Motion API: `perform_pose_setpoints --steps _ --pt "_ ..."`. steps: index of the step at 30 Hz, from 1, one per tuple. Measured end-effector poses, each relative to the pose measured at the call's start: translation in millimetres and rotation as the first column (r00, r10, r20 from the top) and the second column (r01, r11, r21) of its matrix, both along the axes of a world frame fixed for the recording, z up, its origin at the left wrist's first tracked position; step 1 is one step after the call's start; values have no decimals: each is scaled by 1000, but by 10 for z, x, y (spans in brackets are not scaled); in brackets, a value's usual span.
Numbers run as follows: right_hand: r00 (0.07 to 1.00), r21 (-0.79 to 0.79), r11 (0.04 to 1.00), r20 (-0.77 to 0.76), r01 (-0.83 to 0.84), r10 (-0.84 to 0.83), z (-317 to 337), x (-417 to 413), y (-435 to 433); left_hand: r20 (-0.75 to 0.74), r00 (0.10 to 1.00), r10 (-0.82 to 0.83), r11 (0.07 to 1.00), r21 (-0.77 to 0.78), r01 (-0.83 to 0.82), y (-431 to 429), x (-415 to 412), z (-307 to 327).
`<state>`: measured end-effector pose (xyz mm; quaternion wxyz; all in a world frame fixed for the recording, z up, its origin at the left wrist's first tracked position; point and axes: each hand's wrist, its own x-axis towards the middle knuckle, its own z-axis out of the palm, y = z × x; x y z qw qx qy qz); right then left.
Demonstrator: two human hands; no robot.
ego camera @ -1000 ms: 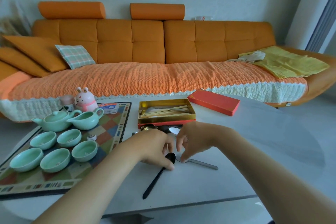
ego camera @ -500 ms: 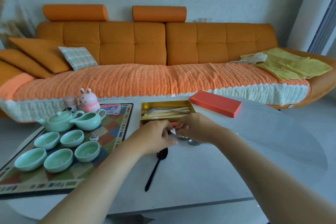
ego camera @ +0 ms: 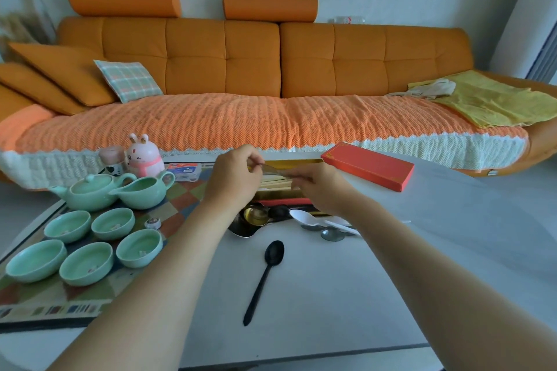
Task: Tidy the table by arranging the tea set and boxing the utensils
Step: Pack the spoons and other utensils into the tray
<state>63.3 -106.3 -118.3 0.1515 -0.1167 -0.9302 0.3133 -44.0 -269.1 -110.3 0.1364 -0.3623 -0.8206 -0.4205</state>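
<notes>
Utensil held over the open box, both hands engaged

Left hand point(ego camera: 235, 181) and right hand point(ego camera: 322, 190) each pinch one end of a slim metallic utensil point(ego camera: 271, 170) just above the gold box point(ego camera: 297, 161), far centre. Advise lowering it level, parallel to the long side. Utensil type blurred; the hands hide most of the box interior. Black spoon point(ego camera: 273, 252) lies unboxed, nearer

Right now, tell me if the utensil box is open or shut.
Open: the red lid lies on the table beside the box, and utensils show inside it.
</notes>
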Motion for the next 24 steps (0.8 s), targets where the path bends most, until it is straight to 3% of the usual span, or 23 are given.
perform_pose_setpoints --steps 7,12,15,18,21,24 --pt "997 94 993 23 71 -73 -167 -305 15 -53 998 36 988 -146 -44 -73 -288 -307" --pt "995 197 977 54 76 -89 -290 -470 -3 -66 990 -121 939 -330 93 -181 -227 -325" --pt "997 211 977 72 25 -41 -312 -481 -23 -102 980 -171 882 -460 106 -204 -202 -367" --pt "997 216 976 77 -16 -1 -284 -425 -66 -106 978 -178 865 -490 105 -228 -210 -388" --pt "978 360 931 209 -66 -11 -247 -368 -134 -185 966 -180 849 -526 58 -240 -204 -358" --pt "942 475 872 331 -121 -49 -243 -325 -163 -163 974 -159 808 -588 33 -272 -166 -321"
